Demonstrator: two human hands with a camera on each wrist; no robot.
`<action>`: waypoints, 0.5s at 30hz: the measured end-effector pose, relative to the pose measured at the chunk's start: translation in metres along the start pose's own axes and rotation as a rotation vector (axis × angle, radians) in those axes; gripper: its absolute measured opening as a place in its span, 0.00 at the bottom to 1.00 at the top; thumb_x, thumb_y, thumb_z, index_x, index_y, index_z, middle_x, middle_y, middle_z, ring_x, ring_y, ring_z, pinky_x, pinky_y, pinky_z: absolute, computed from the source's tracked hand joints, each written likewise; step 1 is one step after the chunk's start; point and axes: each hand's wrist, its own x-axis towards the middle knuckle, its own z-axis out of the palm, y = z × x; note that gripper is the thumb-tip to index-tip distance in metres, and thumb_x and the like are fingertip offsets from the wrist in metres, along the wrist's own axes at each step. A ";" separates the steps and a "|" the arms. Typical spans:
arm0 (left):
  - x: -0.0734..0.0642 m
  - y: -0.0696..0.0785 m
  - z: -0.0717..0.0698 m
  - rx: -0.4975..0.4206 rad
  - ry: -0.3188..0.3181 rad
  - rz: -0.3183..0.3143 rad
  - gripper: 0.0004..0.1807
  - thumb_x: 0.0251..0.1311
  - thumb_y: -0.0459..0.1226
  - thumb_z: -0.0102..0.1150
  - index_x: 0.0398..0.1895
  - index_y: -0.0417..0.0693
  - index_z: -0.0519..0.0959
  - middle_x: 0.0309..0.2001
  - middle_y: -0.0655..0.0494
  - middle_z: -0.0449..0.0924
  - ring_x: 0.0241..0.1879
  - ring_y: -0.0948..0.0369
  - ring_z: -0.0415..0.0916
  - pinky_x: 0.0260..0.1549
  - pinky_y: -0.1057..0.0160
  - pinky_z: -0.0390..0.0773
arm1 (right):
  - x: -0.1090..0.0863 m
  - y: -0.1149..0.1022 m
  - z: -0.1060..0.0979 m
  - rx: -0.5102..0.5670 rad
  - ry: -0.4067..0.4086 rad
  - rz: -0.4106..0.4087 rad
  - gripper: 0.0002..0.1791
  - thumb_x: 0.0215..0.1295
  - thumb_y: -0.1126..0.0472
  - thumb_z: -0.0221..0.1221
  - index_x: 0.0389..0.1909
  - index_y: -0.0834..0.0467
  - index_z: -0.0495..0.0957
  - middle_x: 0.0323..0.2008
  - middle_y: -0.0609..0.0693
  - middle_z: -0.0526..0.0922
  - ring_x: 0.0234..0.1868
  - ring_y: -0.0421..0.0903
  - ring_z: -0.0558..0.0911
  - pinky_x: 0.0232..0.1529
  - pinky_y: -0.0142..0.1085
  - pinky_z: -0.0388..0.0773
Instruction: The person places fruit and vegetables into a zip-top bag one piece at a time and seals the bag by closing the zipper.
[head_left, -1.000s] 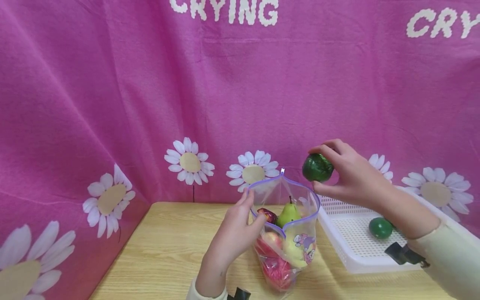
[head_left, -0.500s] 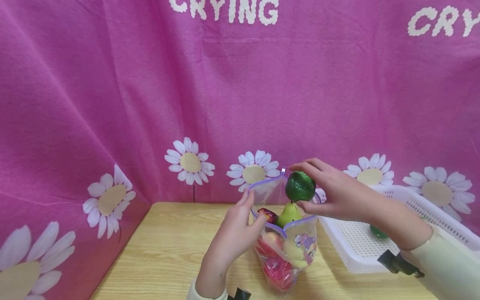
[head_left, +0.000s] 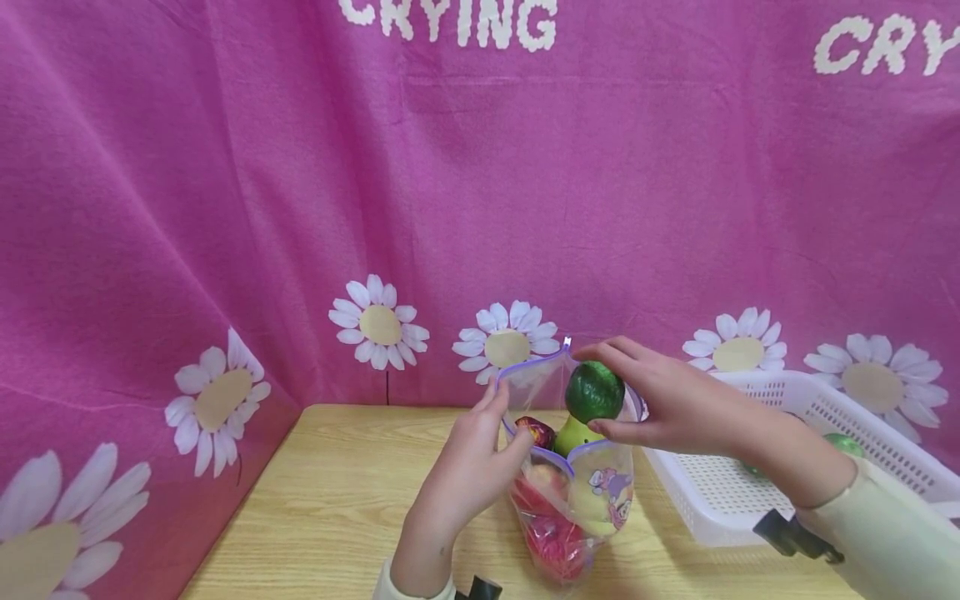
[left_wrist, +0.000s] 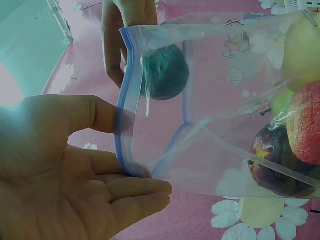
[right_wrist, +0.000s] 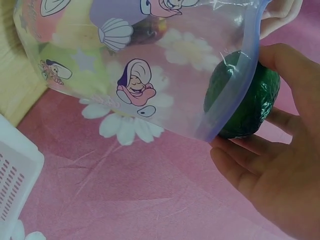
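Note:
My left hand [head_left: 465, 467] pinches the blue-purple zip rim of a clear printed zip bag [head_left: 609, 483], thumb on one side and fingers on the other. The bag's mouth gapes upward. My right hand [head_left: 675, 400] grips a dark green, glossy avocado [head_left: 595, 392] between thumb and fingers, at the bag's mouth and partly inside the rim. Below it in the bag sit a green pear [head_left: 574, 435], partly covered by the avocado, and a dark red fruit [head_left: 536, 431]. A red apple [left_wrist: 306, 120] and a pale yellow fruit [left_wrist: 302, 55] show through the plastic in the left wrist view.
To the right stands a white perforated plastic basket [head_left: 701, 533], holding green fruit [head_left: 843, 443] partly hidden behind my right forearm. Bag and basket are on a light wooden table [head_left: 322, 500]. Pink cloth [head_left: 450, 208] with daisies hangs behind and at the left.
My right hand has carried the avocado left and down, from beside the bag into its mouth, over the pear. The left hand and the bag have hardly moved.

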 end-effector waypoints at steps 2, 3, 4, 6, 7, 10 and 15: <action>0.000 0.000 0.000 0.000 -0.002 -0.001 0.36 0.67 0.37 0.52 0.75 0.28 0.57 0.79 0.36 0.46 0.22 0.63 0.62 0.17 0.66 0.71 | -0.001 0.000 0.001 0.007 -0.001 -0.006 0.38 0.56 0.53 0.73 0.67 0.54 0.71 0.58 0.48 0.78 0.51 0.43 0.82 0.48 0.42 0.84; 0.000 0.001 0.000 0.001 -0.004 -0.003 0.36 0.67 0.37 0.52 0.75 0.28 0.57 0.79 0.36 0.46 0.22 0.63 0.61 0.17 0.66 0.71 | -0.001 0.000 0.001 0.009 0.000 -0.010 0.37 0.57 0.54 0.73 0.67 0.54 0.72 0.58 0.48 0.78 0.51 0.43 0.82 0.48 0.42 0.84; 0.000 0.001 0.000 0.000 -0.005 -0.005 0.36 0.68 0.37 0.52 0.75 0.28 0.56 0.79 0.36 0.46 0.21 0.63 0.61 0.16 0.66 0.70 | -0.001 0.000 0.001 0.009 0.001 -0.012 0.37 0.57 0.54 0.73 0.67 0.54 0.72 0.58 0.48 0.78 0.52 0.43 0.82 0.49 0.42 0.84; 0.000 0.001 0.000 0.001 -0.006 -0.007 0.36 0.68 0.37 0.52 0.75 0.28 0.56 0.79 0.37 0.46 0.21 0.64 0.60 0.16 0.67 0.70 | -0.001 0.000 0.001 0.007 0.004 -0.020 0.37 0.57 0.54 0.73 0.67 0.55 0.72 0.58 0.49 0.78 0.52 0.44 0.82 0.49 0.43 0.84; 0.000 0.001 0.000 -0.002 -0.007 -0.008 0.36 0.67 0.37 0.52 0.75 0.28 0.56 0.79 0.37 0.46 0.19 0.65 0.58 0.15 0.67 0.69 | -0.001 0.000 0.001 0.008 0.004 -0.022 0.37 0.57 0.54 0.73 0.67 0.55 0.72 0.58 0.49 0.78 0.52 0.44 0.82 0.49 0.43 0.84; 0.000 0.002 0.000 0.000 -0.007 -0.011 0.36 0.67 0.36 0.51 0.75 0.29 0.56 0.79 0.36 0.46 0.16 0.67 0.53 0.16 0.68 0.68 | -0.001 0.000 0.002 0.010 0.001 -0.029 0.37 0.57 0.54 0.73 0.67 0.55 0.72 0.58 0.49 0.78 0.52 0.44 0.82 0.50 0.43 0.84; -0.001 0.002 0.000 0.016 0.006 0.003 0.36 0.67 0.37 0.51 0.75 0.28 0.58 0.78 0.35 0.48 0.38 0.58 0.79 0.41 0.61 0.80 | -0.001 0.000 0.002 0.013 -0.010 -0.030 0.36 0.57 0.53 0.73 0.66 0.56 0.72 0.58 0.49 0.78 0.52 0.43 0.82 0.50 0.42 0.84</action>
